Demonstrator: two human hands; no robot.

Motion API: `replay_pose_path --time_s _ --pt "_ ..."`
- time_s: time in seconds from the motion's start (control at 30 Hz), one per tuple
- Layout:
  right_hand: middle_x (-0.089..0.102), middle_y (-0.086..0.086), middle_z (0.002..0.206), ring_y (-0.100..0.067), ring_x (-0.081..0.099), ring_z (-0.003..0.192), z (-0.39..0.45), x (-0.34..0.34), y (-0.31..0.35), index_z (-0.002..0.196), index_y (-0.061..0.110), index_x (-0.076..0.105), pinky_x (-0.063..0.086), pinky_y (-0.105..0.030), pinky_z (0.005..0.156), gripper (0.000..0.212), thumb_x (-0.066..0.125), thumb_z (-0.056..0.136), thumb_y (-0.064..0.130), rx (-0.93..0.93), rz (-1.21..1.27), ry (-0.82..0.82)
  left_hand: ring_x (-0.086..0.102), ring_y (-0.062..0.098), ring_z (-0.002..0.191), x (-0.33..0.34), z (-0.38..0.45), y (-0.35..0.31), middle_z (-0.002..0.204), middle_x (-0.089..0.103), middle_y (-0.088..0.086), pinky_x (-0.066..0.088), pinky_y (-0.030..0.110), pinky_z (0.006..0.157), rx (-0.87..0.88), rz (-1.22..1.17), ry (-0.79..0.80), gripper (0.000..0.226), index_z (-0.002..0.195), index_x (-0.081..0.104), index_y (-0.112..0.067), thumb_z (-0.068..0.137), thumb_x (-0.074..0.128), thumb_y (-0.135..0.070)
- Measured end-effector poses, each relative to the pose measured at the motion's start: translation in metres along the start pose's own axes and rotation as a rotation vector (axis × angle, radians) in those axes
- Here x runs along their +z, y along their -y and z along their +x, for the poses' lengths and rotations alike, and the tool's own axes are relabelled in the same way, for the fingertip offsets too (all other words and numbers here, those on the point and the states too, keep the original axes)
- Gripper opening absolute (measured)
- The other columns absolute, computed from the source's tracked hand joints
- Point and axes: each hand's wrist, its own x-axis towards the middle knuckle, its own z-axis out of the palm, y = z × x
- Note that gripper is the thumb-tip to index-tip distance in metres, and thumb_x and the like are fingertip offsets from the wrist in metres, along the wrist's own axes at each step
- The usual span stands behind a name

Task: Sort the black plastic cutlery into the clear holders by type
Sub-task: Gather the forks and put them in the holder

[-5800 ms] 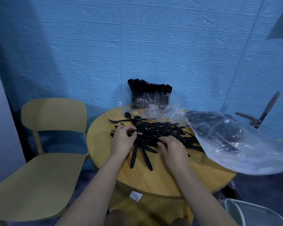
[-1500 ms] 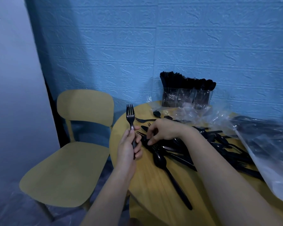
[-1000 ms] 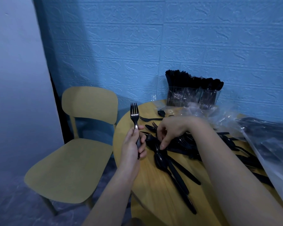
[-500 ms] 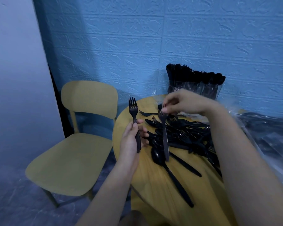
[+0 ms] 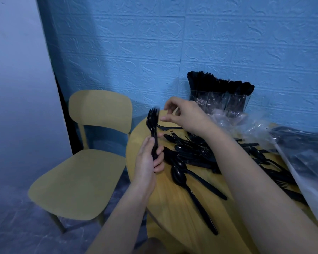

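My left hand (image 5: pixel 148 158) grips a small bundle of black forks (image 5: pixel 152 123) by the handles, tines up, at the table's left edge. Just right of the tines hovers my right hand (image 5: pixel 184 114), fingers loosely spread and holding nothing. A heap of black cutlery (image 5: pixel 196 153) lies on the round wooden table (image 5: pixel 174 213), with two large spoons (image 5: pixel 180 175) nearest me. The clear holders (image 5: pixel 218 101) stand at the table's back against the wall, packed with black cutlery.
A yellow chair (image 5: pixel 84 162) stands left of the table. Crumpled clear plastic bags (image 5: pixel 305 162), one with more cutlery inside, cover the table's right side. A blue textured wall is close behind the holders.
My right hand lifted a fork from the heap and passed it to my left hand, which now holds more than one fork. The right hand has let go.
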Motion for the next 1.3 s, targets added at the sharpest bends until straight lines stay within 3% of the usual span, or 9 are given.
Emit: replay_pose_path --time_s 0.1,0.2,0.4,0.53,0.7,0.8,1.0,1.17,1.3 --pt "0.059 0.011 0.074 -0.003 0.050 0.068 -0.004 -0.013 -0.009 0.086 0.017 0.069 0.035 -0.006 0.060 0.014 0.077 0.078 0.026 0.015 -0.138 0.272 0.021 0.002 0.034 -0.003 0.000 0.000 0.051 0.035 -0.007 0.014 0.014 0.032 0.035 -0.018 -0.100 0.025 0.098 0.057 -0.014 0.102 0.036 -0.028" --pt "0.066 0.007 0.082 -0.001 0.053 0.073 -0.006 -0.007 -0.013 0.085 0.024 0.072 0.040 -0.013 0.067 0.015 0.078 0.075 0.033 0.047 -0.219 0.559 0.022 0.002 0.033 -0.003 0.001 0.000 0.051 0.035 -0.007 0.015 0.015 0.031 0.061 -0.037 -0.132 0.024 0.094 0.056 -0.014 0.103 0.036 -0.025" --pt "0.058 0.016 0.078 -0.005 0.053 0.079 -0.008 0.021 -0.012 0.088 0.027 0.067 0.038 -0.017 0.066 0.020 0.078 0.074 0.037 0.054 -0.269 0.710 0.023 0.003 0.032 -0.004 0.002 0.000 0.049 0.034 -0.007 0.017 0.014 0.032 0.049 -0.061 -0.131 0.025 0.092 0.056 -0.014 0.103 0.035 -0.023" --pt "0.059 0.018 0.074 0.003 0.052 0.070 -0.008 0.014 -0.014 0.095 0.018 0.073 0.037 -0.007 0.062 0.019 0.075 0.080 0.027 0.066 -0.200 0.626 0.023 0.004 0.032 -0.003 0.001 -0.001 0.049 0.035 -0.007 0.017 0.014 0.032 0.053 -0.065 -0.120 0.025 0.092 0.055 -0.013 0.103 0.034 -0.022" --pt "0.069 0.010 0.084 -0.002 0.059 0.078 -0.007 -0.001 -0.017 0.099 0.018 0.075 0.044 -0.014 0.072 0.021 0.075 0.080 0.025 0.107 -0.131 0.453 0.026 0.004 0.032 -0.003 0.001 -0.001 0.048 0.037 -0.007 0.018 0.014 0.032 0.070 -0.075 -0.116 0.025 0.091 0.054 -0.012 0.103 0.034 -0.020" --pt "0.073 0.005 0.089 -0.002 0.059 0.076 -0.007 -0.014 -0.016 0.096 0.022 0.076 0.043 -0.010 0.068 0.018 0.076 0.079 0.028 0.113 -0.086 0.370 0.027 0.004 0.036 -0.002 -0.001 -0.001 0.051 0.038 -0.007 0.019 0.017 0.034 0.090 -0.029 -0.123 0.024 0.092 0.054 -0.013 0.103 0.035 -0.021" --pt "0.066 0.005 0.071 -0.002 0.055 0.061 -0.007 -0.035 -0.002 0.088 0.015 0.073 0.046 -0.019 0.064 0.011 0.073 0.081 0.023 0.081 0.273 0.010 0.037 0.005 0.040 0.001 -0.003 -0.002 0.053 0.043 -0.006 0.032 0.019 0.036 0.066 0.027 -0.129 0.024 0.091 0.054 -0.012 0.103 0.035 -0.022" --pt "0.063 -0.001 0.067 -0.004 0.055 0.052 -0.004 -0.018 0.012 0.087 0.012 0.065 0.045 -0.019 0.057 0.008 0.071 0.082 0.010 0.052 0.392 0.025 0.059 0.015 0.054 0.007 -0.006 -0.005 0.064 0.057 0.004 0.051 0.025 0.045 0.046 -0.017 -0.069 0.025 0.088 0.053 -0.009 0.103 0.035 -0.018" --pt "0.060 0.003 0.062 0.001 0.055 0.047 0.000 0.000 0.011 0.083 0.013 0.062 0.041 -0.014 0.050 0.010 0.073 0.082 0.012 0.050 0.297 -0.020 0.063 0.016 0.048 0.011 -0.008 -0.007 0.064 0.064 0.005 0.052 0.028 0.044 0.014 -0.050 0.031 0.026 0.088 0.052 -0.009 0.103 0.032 -0.018"
